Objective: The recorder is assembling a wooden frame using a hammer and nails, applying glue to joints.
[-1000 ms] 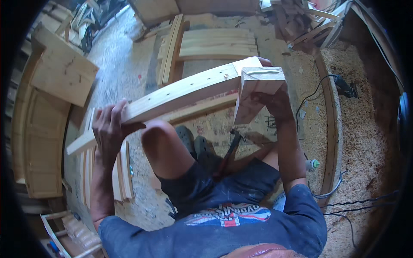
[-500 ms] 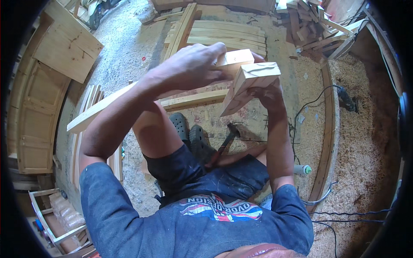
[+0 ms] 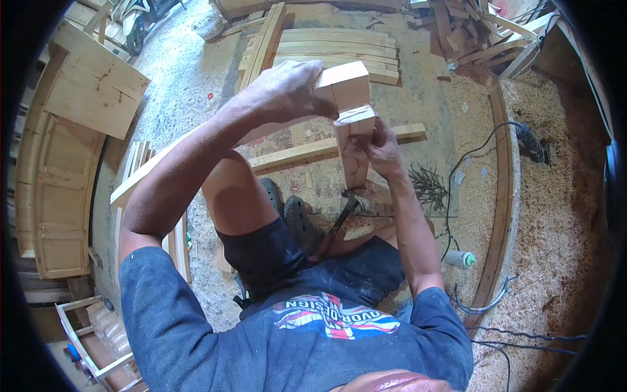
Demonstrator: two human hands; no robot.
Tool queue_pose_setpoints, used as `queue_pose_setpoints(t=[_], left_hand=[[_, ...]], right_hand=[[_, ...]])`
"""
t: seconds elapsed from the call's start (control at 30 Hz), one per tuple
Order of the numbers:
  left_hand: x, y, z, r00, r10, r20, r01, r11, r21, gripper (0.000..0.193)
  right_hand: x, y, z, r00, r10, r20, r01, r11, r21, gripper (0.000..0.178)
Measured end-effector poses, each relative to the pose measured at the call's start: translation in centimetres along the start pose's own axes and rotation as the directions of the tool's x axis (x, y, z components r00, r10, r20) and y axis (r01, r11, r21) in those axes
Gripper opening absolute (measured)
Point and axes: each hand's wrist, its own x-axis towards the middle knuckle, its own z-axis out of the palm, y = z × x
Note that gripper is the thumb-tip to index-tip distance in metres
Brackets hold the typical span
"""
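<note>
My left hand (image 3: 290,88) is closed around a long pale wooden beam (image 3: 343,80) near its far end. The beam slants from my left elbow up to the middle, and my forearm hides part of it. In my right hand (image 3: 384,151) is a shorter wooden piece (image 3: 353,153), its top end up against the underside of the beam's end. Whether the two are joined there I cannot tell. A hammer (image 3: 343,215) with a dark head rests by my legs, below the shorter piece. To the right of my right forearm lies a heap of nails (image 3: 428,187).
Another timber (image 3: 307,153) lies across the floor beyond my knees. Further off is a row of flat boards (image 3: 336,49), with scrap wood (image 3: 454,36) at the far right. A black cable (image 3: 457,173) and a spray can (image 3: 460,259) are on the right. Panelled doors (image 3: 68,189) stand left.
My right hand has moved left with the shorter piece and turned it more upright, bringing it to the beam's end. My left hand and the beam have shifted slightly left.
</note>
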Motion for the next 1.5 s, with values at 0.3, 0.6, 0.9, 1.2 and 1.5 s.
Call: queue_pose_setpoints(t=[0.3, 0.6, 0.9, 1.2, 1.5], left_hand=[[1.8, 1.1, 0.8, 0.983, -0.174, 0.057, 0.174, 0.985, 0.005, 0.054], [2.2, 1.2, 1.5, 0.974, -0.187, 0.128, 0.194, 0.98, -0.045, 0.045], [2.7, 1.2, 1.4, 0.964, -0.208, 0.165, 0.217, 0.975, -0.038, 0.048], [2.3, 1.5, 1.6, 0.968, -0.215, 0.13, 0.225, 0.972, -0.067, 0.06], [2.8, 0.9, 2.3, 0.968, -0.217, 0.129, 0.226, 0.972, -0.061, 0.051]], right_hand=[[1.4, -0.1, 0.5, 0.996, 0.019, -0.085, -0.013, 0.997, 0.071, 0.059], [2.0, 0.7, 0.1, 0.998, -0.013, -0.061, 0.014, 1.0, 0.018, 0.053], [2.5, -0.7, 1.3, 0.985, -0.118, -0.129, 0.138, 0.979, 0.152, 0.051], [3.3, -0.4, 3.1, 0.908, -0.309, -0.281, 0.376, 0.9, 0.223, 0.044], [2.9, -0.5, 3.2, 0.89, -0.277, -0.363, 0.347, 0.927, 0.144, 0.034]])
